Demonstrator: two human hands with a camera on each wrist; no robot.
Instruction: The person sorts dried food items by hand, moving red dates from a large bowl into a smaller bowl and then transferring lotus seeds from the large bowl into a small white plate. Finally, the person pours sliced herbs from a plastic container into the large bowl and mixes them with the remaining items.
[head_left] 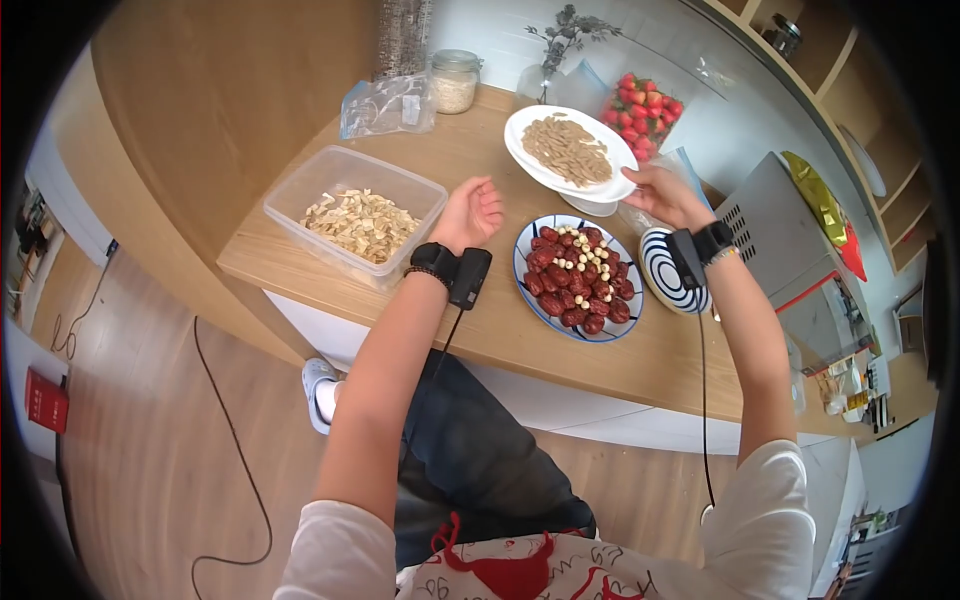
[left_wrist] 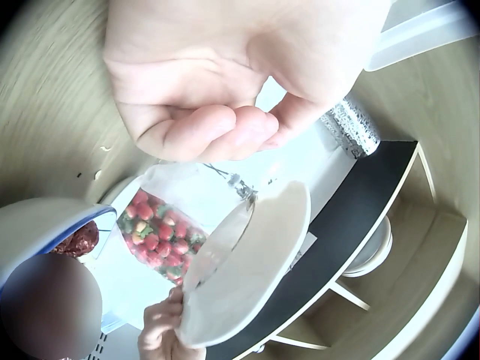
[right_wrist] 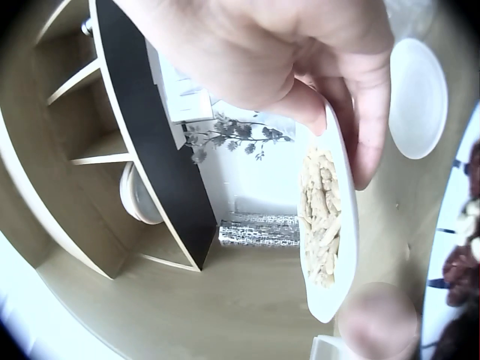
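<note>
My right hand (head_left: 667, 197) grips the edge of a white plate (head_left: 624, 158) bearing light-brown dried pieces (head_left: 568, 150). In the right wrist view, its thumb lies over the rim and its fingers pass beneath. The plate is raised above the counter, past a blue-rimmed plate (head_left: 521, 266) of red dates (head_left: 546, 260) topped with pale round seeds (head_left: 569, 241). Nothing is in my left hand (head_left: 473, 213); its fingers curl loosely, palm side showing in the left wrist view. It hovers beside a clear plastic container (head_left: 432, 191) of pale dried chips (head_left: 360, 225).
A small white dish (head_left: 593, 208) sits under the raised plate. Strawberries (head_left: 640, 112) in a bag, a glass jar (head_left: 455, 82) and a crumpled plastic bag (head_left: 390, 107) stand along the back. A striped plate (head_left: 662, 272) lies beneath my right wrist, near a grey appliance (head_left: 755, 215).
</note>
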